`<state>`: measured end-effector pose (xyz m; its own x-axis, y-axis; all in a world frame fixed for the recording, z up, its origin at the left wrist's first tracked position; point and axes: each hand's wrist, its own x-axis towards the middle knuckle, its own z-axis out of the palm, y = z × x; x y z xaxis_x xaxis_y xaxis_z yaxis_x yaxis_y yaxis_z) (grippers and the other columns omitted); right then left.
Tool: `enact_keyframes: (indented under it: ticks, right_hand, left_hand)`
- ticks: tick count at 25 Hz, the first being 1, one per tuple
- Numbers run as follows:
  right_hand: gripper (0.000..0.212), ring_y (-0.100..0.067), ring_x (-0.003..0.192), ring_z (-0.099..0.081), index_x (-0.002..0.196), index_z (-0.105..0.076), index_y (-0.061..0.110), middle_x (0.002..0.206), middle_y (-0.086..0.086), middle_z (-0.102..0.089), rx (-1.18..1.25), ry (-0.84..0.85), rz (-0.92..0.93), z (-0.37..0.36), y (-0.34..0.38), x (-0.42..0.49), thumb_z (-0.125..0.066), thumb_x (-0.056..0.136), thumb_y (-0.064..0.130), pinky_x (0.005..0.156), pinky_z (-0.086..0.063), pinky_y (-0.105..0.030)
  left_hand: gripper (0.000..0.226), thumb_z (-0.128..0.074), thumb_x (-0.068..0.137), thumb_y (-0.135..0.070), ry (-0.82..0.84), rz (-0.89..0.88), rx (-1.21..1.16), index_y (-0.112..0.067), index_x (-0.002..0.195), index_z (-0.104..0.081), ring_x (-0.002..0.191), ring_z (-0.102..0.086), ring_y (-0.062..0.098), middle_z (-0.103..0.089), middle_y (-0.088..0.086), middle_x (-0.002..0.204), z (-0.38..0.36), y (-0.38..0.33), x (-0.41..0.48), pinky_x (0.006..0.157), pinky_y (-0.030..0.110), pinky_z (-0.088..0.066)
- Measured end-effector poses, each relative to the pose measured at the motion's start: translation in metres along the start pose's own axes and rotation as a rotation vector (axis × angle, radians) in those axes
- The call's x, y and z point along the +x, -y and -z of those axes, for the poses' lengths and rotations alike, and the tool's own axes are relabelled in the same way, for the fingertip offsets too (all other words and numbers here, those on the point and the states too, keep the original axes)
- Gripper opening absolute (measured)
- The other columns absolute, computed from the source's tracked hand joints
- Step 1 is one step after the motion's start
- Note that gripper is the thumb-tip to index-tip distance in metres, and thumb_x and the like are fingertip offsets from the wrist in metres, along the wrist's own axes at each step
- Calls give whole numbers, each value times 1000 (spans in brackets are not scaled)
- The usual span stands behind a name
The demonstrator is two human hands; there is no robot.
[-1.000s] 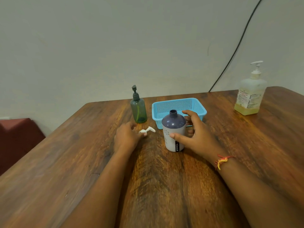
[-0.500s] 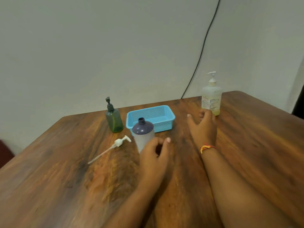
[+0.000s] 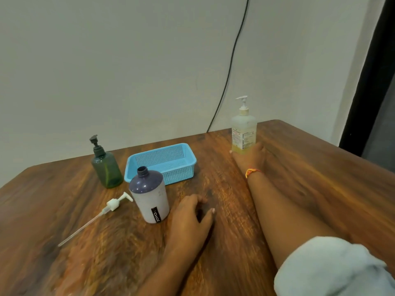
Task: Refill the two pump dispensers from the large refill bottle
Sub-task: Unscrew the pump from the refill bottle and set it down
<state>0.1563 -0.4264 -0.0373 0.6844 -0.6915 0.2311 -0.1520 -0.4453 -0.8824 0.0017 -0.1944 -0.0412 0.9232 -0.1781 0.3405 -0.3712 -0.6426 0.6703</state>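
Brown wooden table (image 3: 310, 178) under grey wall (image 3: 128, 60). At far right, upright: tall translucent refill bottle with white pump and yellowish liquid (image 3: 243, 133), touched low by right hand (image 3: 249, 157); fingers closed round it or not, cannot tell. Left hand (image 3: 190, 212) loose on wood, holding nothing, just beside open-necked grey dispenser with purple shoulder (image 3: 149, 197). Possibly tipped by so low a grab; possibly spilled past that narrow neck.

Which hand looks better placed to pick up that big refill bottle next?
The right hand: its thumb and fingers sit around the base of the large refill bottle. The left hand rests on the table beside the open dispenser, farther away.
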Motion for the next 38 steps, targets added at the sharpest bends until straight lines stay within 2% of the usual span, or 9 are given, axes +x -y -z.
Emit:
enact_keyframes:
  ticks: [4,8,11,16,20,25,29,34,38]
  right_hand:
    - [92,-38,124,-57,139,-39,8,137,-14,-57,54,-16,9,-6,-1,23,-87,69,43,97,-53,-47]
    - [76,-36,121,-60,135,-44,14,135,-9,-60,52,-23,29,-6,0,25,-85,75,33,93,-55,-46]
    - [79,-32,119,-60,136,-44,15,134,-7,-61,125,49,0,8,6,9,-87,72,28,88,-52,-38]
    - [86,-23,119,-58,141,-38,16,133,-4,-57,199,383,43,32,15,-43,-89,72,22,94,-51,-36]
    - [90,-15,120,-56,146,-35,29,128,9,-56,126,694,146,54,30,-86,-87,73,21,105,-49,-42]
    - [91,-16,119,-64,143,-44,43,126,11,-68,207,968,165,60,35,-118,-90,66,26,101,-54,-47]
    - [79,-21,123,-63,143,-46,40,130,3,-67,295,1122,189,66,38,-131,-81,79,9,103,-52,-49]
    - [73,-25,121,-65,147,-42,38,131,-1,-68,448,1169,165,70,46,-147,-76,88,12,99,-54,-50]
    - [72,-26,118,-67,144,-45,35,127,-3,-69,490,1096,269,66,50,-155,-74,87,0,94,-57,-48]
  left_hand:
    - [19,-72,89,-37,-6,17,0,-33,105,-62,91,-57,-3,-59,-18,100,-1,3,3,77,13,-49]
    - [19,-72,89,-38,-1,22,-10,-33,104,-61,91,-57,-2,-58,-17,100,-3,5,5,81,18,-52]
    - [20,-72,89,-38,2,28,-23,-31,104,-61,92,-56,-2,-58,-17,100,-1,4,4,80,17,-50]
    - [18,-73,89,-33,-49,50,-92,-29,102,-61,89,-57,2,-58,-12,100,1,2,4,79,24,-53]
    - [32,-71,90,-35,-152,55,-166,-23,117,-59,99,-56,5,-57,-9,110,4,0,5,87,25,-53]
    - [48,-69,92,-36,-298,-19,-278,-19,133,-48,102,-49,-10,-50,-11,122,16,-7,2,86,0,-42]
    - [43,-62,94,-42,-376,-118,-346,-23,131,-50,116,-54,2,-52,-10,125,22,-12,2,94,28,-56]
    - [49,-52,97,-51,-394,-127,-483,-24,137,-52,124,-51,-2,-54,-10,135,40,-32,5,97,20,-52]
    - [40,-55,97,-44,-314,-126,-565,-28,134,-60,122,-59,6,-63,-10,129,48,-37,11,99,38,-55]
